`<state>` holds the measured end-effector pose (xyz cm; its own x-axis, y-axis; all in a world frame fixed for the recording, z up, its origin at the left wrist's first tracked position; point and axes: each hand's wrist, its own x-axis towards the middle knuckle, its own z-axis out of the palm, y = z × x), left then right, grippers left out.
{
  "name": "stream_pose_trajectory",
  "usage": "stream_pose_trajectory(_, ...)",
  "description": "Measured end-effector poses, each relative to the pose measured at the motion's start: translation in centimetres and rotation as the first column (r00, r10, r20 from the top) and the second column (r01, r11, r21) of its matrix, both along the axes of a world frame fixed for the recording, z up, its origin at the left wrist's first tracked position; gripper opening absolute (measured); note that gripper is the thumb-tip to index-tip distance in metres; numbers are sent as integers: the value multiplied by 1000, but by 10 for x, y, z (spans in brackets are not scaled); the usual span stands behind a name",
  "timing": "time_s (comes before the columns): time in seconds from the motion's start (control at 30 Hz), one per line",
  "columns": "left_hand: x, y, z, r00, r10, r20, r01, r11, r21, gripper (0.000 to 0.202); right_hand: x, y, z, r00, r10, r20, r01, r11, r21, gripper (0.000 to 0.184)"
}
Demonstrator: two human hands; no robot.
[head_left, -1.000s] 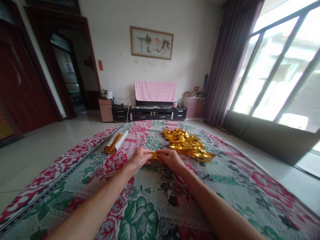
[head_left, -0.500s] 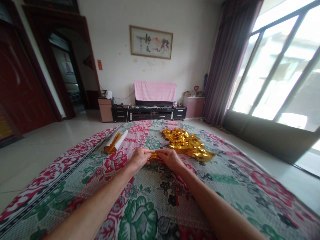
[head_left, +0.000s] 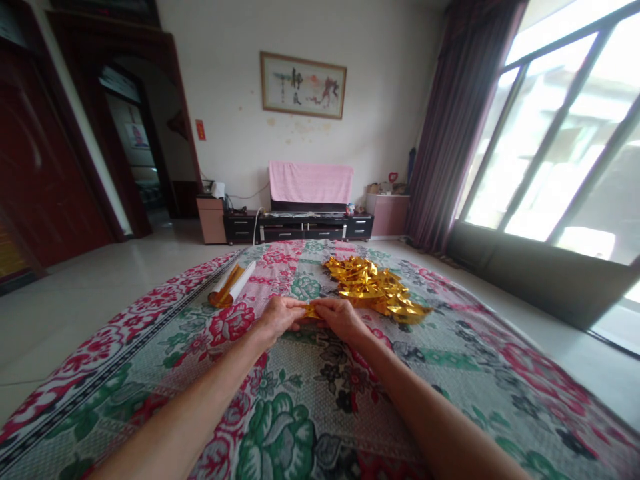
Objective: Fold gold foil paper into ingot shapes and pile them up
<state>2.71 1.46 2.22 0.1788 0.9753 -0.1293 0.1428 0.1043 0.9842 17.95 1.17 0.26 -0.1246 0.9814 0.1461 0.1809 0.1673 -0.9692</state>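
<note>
The left hand (head_left: 280, 315) and the right hand (head_left: 341, 315) met near the middle of the table (head_left: 320, 373), which was covered by a flowered cloth. Between them was a small gold piece (head_left: 311, 311), the left hand pinching its nine o'clock end and the right hand pinching its three o'clock end, thumbs and fingers closed on it. Most of the piece was hidden by the fingers, so how far its shaping had gone could not be made out; it was in hand rather than set down, and so seemed unfinished.

Judged by what lay about, a good share of the work looked done. At one to two o'clock from the hands, just beyond the right one, sat a heap of shiny gold pieces (head_left: 373, 283), creased and pointed, overlapping too closely to count. They appeared to be completed ones, and neither hand was gripping any of them.

At ten o'clock from the hands, well apart from the heap, lay a roll (head_left: 233, 285), white outside with gold showing within. Its gold part looked flat and unworked, so some material seemed left, though how many sheets it held could not be seen.
</note>
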Motion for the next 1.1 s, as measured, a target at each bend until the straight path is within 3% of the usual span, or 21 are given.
stream_pose_trajectory(0.3,4,2,-4,993,96,-71,-91,994,65,19,0,1,-1,1000,10,24,-10,1000,-1,25)
stream_pose_trajectory(0.73,2,0,3,995,61,-80,-64,997,-36,17,-3,-5,13,999,49,8,-48,987,-156,21)
stream_pose_trajectory(1.1,2,2,-5,992,74,-99,-73,997,14,18,-3,-7,13,997,63,53,-55,989,-138,22)
